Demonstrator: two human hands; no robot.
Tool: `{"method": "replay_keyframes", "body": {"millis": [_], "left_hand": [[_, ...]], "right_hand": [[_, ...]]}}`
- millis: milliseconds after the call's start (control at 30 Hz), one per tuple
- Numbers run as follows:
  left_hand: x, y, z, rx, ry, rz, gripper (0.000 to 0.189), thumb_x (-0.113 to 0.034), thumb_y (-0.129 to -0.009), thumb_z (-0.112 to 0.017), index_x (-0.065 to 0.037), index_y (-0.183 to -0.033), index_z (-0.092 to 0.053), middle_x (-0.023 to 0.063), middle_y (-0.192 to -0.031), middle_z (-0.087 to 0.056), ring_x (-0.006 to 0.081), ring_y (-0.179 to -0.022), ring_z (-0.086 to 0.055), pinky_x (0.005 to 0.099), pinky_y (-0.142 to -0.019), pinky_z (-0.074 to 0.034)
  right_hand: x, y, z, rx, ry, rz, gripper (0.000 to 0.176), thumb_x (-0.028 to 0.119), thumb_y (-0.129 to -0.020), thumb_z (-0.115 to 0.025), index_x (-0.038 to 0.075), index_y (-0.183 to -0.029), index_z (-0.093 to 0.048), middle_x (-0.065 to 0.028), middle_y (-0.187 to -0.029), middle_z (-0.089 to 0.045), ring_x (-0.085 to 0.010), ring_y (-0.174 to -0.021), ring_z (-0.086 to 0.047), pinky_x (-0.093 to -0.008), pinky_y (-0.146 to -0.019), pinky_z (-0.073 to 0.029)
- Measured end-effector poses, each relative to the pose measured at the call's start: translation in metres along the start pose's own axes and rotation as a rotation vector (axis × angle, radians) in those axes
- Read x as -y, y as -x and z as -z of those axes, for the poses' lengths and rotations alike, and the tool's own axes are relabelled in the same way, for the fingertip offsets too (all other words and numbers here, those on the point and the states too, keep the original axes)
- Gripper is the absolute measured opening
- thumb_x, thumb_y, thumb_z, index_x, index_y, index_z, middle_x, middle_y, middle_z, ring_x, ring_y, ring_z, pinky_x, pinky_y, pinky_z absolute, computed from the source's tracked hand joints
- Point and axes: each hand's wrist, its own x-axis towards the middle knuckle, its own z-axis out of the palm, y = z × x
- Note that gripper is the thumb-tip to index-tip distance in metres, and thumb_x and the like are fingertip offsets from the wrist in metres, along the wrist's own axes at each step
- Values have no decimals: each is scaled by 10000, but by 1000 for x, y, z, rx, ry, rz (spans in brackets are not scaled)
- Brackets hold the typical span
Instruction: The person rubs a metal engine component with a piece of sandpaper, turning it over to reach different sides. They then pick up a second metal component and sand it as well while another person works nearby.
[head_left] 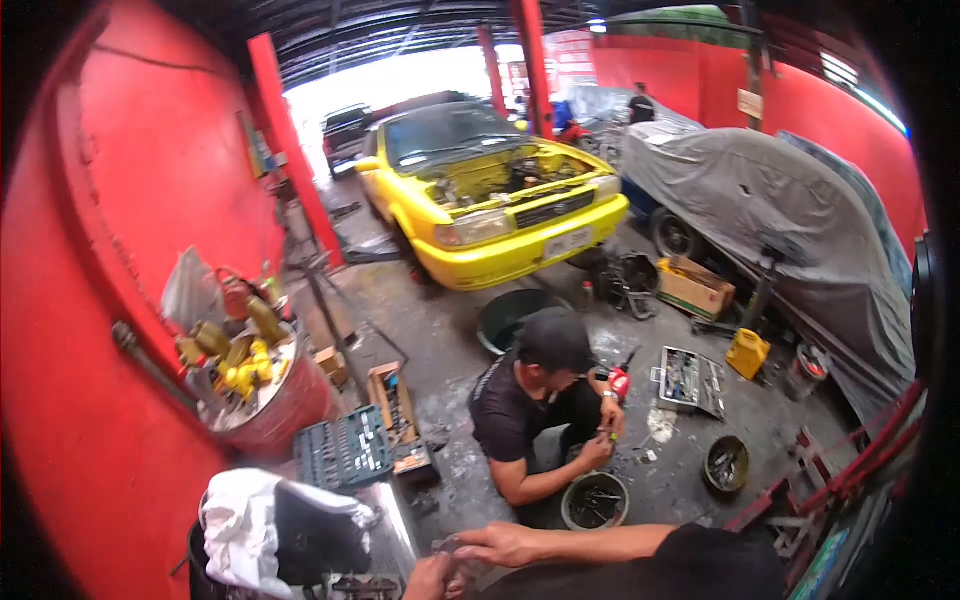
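Observation:
At the bottom centre, my right hand (497, 543) reaches in from the right with its fingers pointing left. Its fingertips meet my left hand (432, 577), which is bent at the frame's lower edge. A small object seems to lie between the two hands, too blurred to make out. Just left of them is a metal surface (392, 527), with dark metal parts (362, 585) at the bottom edge. A white cloth (243, 530) hangs over a dark object beside it.
A person in a black cap (556, 340) crouches ahead, near a bucket of parts (596, 501). An open socket set (345, 447) and a red drum (290, 400) stand left. Beyond is a yellow car (520, 250); a toolbox (690, 381) lies right.

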Motion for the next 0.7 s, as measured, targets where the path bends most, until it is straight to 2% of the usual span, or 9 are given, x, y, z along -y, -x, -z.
{"method": "replay_keyframes", "body": {"millis": [67, 133, 167, 267, 400, 433, 567, 633, 700], "left_hand": [[-4, 0, 5, 43, -188, -131, 388, -383, -1010, -439, -50, -852, -561, 4, -629, -508, 127, -476, -429, 273, -422, -325], [-2, -1, -4, -217, -816, -725, 360, -340, -1004, -451, -31, -867, -577, 30, -693, -571, 193, -578, -536, 323, -476, -407], [-14, 10, -15, -382, -983, -541, 257, -235, -977, -500, -8, -895, -588, 59, -757, -611, 234, -676, -581, 358, -527, -443], [32, -17, 4, -656, -1330, -729, 260, -279, -993, -500, -37, -978, -595, 119, -712, -656, 194, -567, -626, 347, -525, -485], [23, -8, 15, -185, -604, -395, 307, -325, -997, -491, -35, -985, -593, 61, -623, -551, 182, -494, -537, 355, -467, -428], [20, -6, 24, 21, -68, 0, 324, -326, -998, -493, -26, -935, -597, 36, -628, -523, 140, -482, -461, 293, -442, -370], [4, 14, 28, 128, 237, 171, 377, -337, -995, -481, -34, -805, -602, 19, -657, -544, 107, -530, -475, 256, -467, -360], [3, 4, 10, -242, -295, -179, 389, -316, -1004, -454, -8, -819, -601, 50, -641, -570, 172, -554, -533, 321, -515, -420], [5, -8, 6, -522, -1004, -525, 363, -278, -1006, -436, -6, -836, -606, 132, -645, -594, 246, -574, -573, 390, -555, -454]], "right_hand": [[16, 1, -2, -51, -41, -21, 384, 382, -990, -495, 59, -1172, -594, -160, -806, -625, -250, -758, -614, -378, -704, -474], [13, 0, -8, -55, -98, -156, 370, 372, -990, -512, 58, -1168, -596, -83, -746, -570, -160, -704, -539, -328, -655, -450], [11, -1, -11, -64, -121, -225, 364, 367, -990, -520, 57, -1165, -597, -45, -715, -542, -115, -677, -501, -303, -630, -439], [8, 0, -26, -169, -231, -273, 343, 353, -991, -533, 48, -1132, -602, 27, -701, -474, -57, -671, -422, -248, -592, -390], [3, -4, -16, 30, -189, -244, 382, 377, -993, -505, 46, -1168, -581, -35, -720, -551, -123, -687, -495, -321, -637, -438], [6, -5, -12, 78, -172, -219, 382, 375, -993, -508, 47, -1175, -580, -33, -725, -550, -121, -690, -490, -317, -641, -437], [-8, -15, -19, 58, -195, -124, 414, 394, -987, -510, 40, -1192, -575, -49, -760, -577, -124, -734, -520, -309, -684, -448], [-5, -19, -18, 5, -136, -118, 395, 357, -1003, -504, 42, -1228, -580, 1, -796, -584, -93, -771, -494, -305, -700, -445], [18, -19, 1, 36, -105, -134, 415, 404, -1001, -467, 36, -1155, -579, -119, -824, -622, -178, -799, -579, -370, -730, -462]]}}
